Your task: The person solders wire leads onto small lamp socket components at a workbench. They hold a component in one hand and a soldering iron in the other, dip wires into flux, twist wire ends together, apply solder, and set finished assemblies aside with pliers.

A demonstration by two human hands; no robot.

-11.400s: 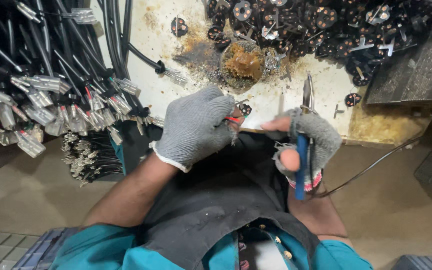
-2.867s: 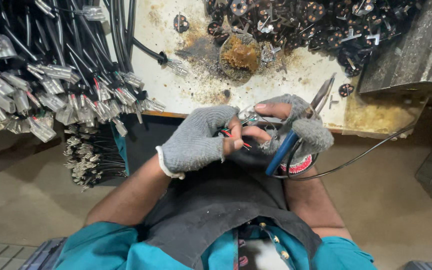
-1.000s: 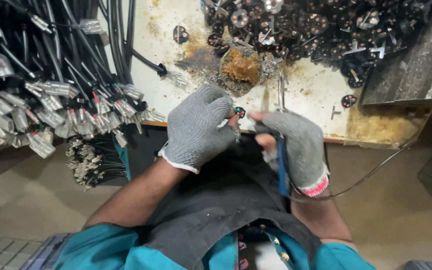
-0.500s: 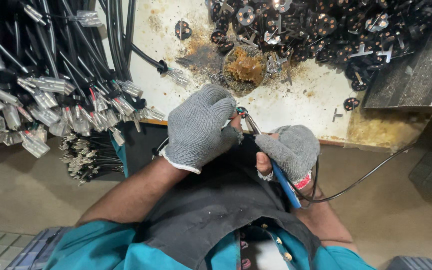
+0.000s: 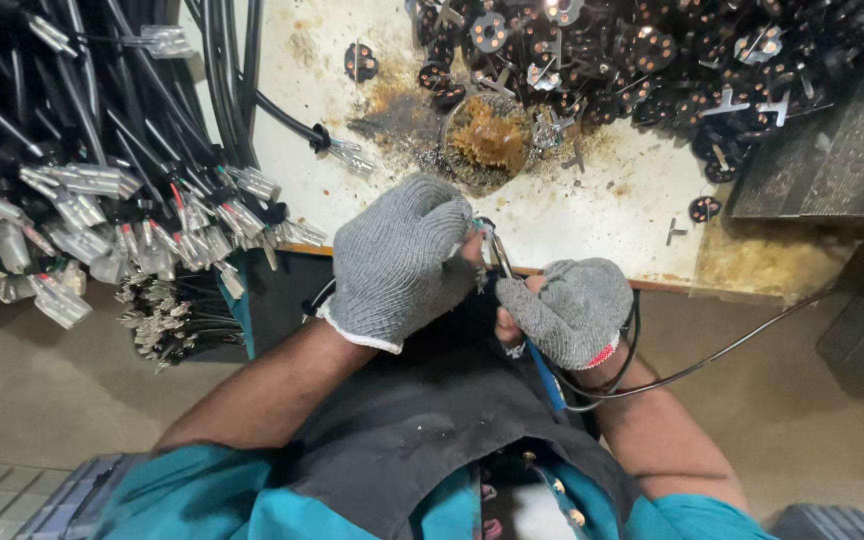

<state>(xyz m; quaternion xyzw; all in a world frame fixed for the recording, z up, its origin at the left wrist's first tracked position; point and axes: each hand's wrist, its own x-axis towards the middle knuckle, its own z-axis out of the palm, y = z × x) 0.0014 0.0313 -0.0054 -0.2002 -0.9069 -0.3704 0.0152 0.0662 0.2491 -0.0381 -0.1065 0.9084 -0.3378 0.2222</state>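
Note:
My left hand (image 5: 402, 260), in a grey knit glove, is closed around a small dark part with thin coloured wires, held just off the bench's front edge. My right hand (image 5: 572, 310), also gloved, grips a slim blue-handled tool (image 5: 542, 365) whose metal tip (image 5: 497, 252) points up against the part in my left hand. A black cable (image 5: 692, 368) loops away from the right hand toward the right. The part itself is mostly hidden by my left fingers.
A stained white bench top (image 5: 602, 210) lies ahead. A round tin of brown paste (image 5: 487, 140) sits near its middle, with a heap of black round connectors (image 5: 652, 60) behind. Bundles of black cables with metal terminals (image 5: 92, 200) hang at left. A dark slab (image 5: 832, 150) is at right.
My right hand has dropped and turned, so the blue-handled tool now angles up from below to the part. Earlier its jaws pointed up beside my right hand, away from the left.

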